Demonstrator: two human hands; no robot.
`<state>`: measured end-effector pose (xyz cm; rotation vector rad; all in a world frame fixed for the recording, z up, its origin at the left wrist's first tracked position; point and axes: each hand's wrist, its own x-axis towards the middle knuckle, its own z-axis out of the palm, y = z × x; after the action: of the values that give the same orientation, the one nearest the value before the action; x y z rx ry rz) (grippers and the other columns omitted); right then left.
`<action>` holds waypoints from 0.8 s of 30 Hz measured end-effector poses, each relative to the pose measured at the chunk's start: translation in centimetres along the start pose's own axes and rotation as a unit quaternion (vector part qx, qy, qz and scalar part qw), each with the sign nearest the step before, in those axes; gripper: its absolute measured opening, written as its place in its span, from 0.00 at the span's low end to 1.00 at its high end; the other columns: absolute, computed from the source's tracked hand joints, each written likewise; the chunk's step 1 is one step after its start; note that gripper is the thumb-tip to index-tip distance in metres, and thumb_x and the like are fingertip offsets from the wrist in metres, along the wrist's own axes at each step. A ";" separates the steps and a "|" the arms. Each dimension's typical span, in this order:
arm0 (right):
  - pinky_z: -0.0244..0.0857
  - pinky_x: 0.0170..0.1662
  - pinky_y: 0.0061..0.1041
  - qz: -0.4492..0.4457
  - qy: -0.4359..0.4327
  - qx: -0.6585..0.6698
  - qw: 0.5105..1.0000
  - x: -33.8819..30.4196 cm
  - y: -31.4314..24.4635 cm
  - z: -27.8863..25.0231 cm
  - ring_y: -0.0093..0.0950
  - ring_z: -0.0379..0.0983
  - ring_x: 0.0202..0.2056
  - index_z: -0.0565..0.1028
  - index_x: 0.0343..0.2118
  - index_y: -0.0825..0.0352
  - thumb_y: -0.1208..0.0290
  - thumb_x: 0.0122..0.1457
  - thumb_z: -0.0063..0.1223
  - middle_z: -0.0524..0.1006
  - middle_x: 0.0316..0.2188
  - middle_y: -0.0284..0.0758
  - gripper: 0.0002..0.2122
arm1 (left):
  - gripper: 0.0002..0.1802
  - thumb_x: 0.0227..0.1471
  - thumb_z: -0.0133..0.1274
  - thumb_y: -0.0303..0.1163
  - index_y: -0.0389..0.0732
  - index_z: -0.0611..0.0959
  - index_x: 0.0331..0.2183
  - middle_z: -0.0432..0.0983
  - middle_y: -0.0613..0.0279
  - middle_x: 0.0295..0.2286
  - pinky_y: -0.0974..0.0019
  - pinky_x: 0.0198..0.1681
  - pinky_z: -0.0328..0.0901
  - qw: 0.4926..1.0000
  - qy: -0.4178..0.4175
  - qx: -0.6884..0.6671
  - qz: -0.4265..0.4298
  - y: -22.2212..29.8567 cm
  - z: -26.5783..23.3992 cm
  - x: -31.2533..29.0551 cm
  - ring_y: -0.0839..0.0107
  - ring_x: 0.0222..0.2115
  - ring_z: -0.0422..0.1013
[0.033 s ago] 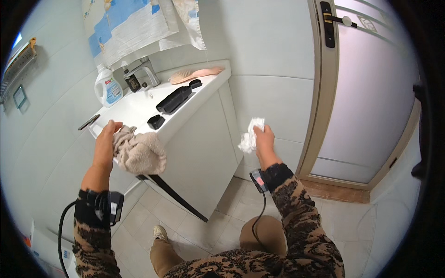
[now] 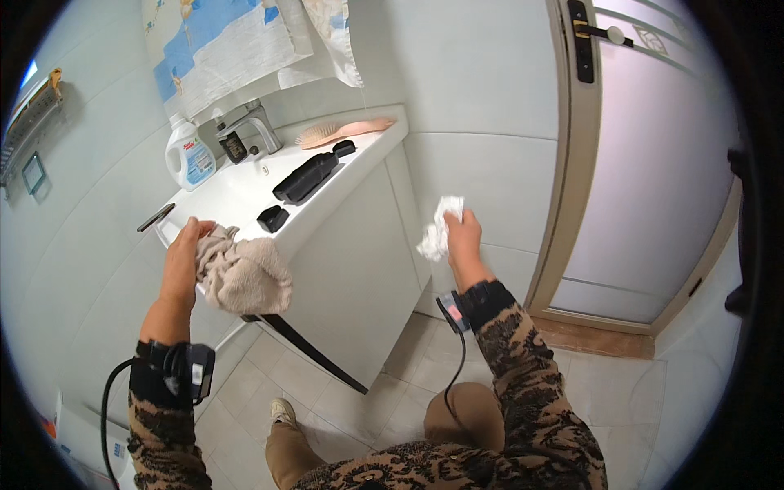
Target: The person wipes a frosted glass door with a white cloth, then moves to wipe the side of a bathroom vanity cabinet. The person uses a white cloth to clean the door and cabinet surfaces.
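Note:
My left hand [image 2: 183, 253] is closed on a crumpled beige towel [image 2: 253, 273], which bulges out over the front left edge of the washbasin [image 2: 229, 196]. Whether the towel rests on the rim cannot be told. To the right of the vanity, my right hand [image 2: 464, 238] grips a crumpled white tissue [image 2: 437, 233] in the air. Along the basin's front ledge lie a long black open case [image 2: 307, 178], a small black piece [image 2: 273, 217] nearer me, and another small black piece [image 2: 345, 148] beyond it.
A detergent bottle [image 2: 190, 155], a dark pump bottle [image 2: 232, 144], the faucet [image 2: 260, 126] and a pink hairbrush [image 2: 343, 131] line the basin's back. A slim dark object [image 2: 156, 217] sits on its left rim. A patterned curtain [image 2: 229, 61] hangs above; a frosted door [image 2: 645, 196] stands right.
My right hand and the tissue are very slightly higher. The towel in my left hand sits a touch further left and lower.

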<state>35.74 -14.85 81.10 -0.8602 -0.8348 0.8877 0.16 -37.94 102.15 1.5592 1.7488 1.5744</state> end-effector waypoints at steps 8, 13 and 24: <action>0.65 0.42 0.46 -0.104 0.102 -0.021 0.989 9.8 -5.0 15.8 0.54 0.72 0.37 0.71 0.36 0.71 0.68 0.54 0.49 0.76 0.33 0.52 0.12 | 0.31 0.61 0.40 0.54 0.33 0.78 0.44 0.75 0.54 0.40 0.67 0.45 0.69 0.997 0.046 -0.013 -0.056 0.7 1.1 -0.9 0.69 0.39 0.73; 0.67 0.40 0.45 -0.190 0.153 -0.072 0.967 9.0 -2.1 17.4 0.52 0.72 0.36 0.70 0.37 0.67 0.71 0.54 0.49 0.75 0.36 0.49 0.09 | 0.28 0.62 0.40 0.52 0.35 0.76 0.46 0.75 0.58 0.39 0.69 0.46 0.69 0.996 0.038 -0.035 -0.077 2.1 3.1 -2.1 0.72 0.38 0.73; 0.69 0.33 0.42 -0.393 0.084 -0.241 0.884 10.7 8.2 10.7 0.46 0.73 0.32 0.71 0.34 0.65 0.78 0.47 0.53 0.73 0.34 0.42 0.09 | 0.26 0.61 0.42 0.52 0.40 0.73 0.48 0.74 0.62 0.38 0.66 0.48 0.67 0.997 0.052 0.011 -0.059 -0.3 3.4 -1.3 0.71 0.39 0.71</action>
<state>28.07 0.53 80.81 -0.8915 -1.1483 -0.1230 3.20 -37.22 100.21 1.3771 1.8830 1.6098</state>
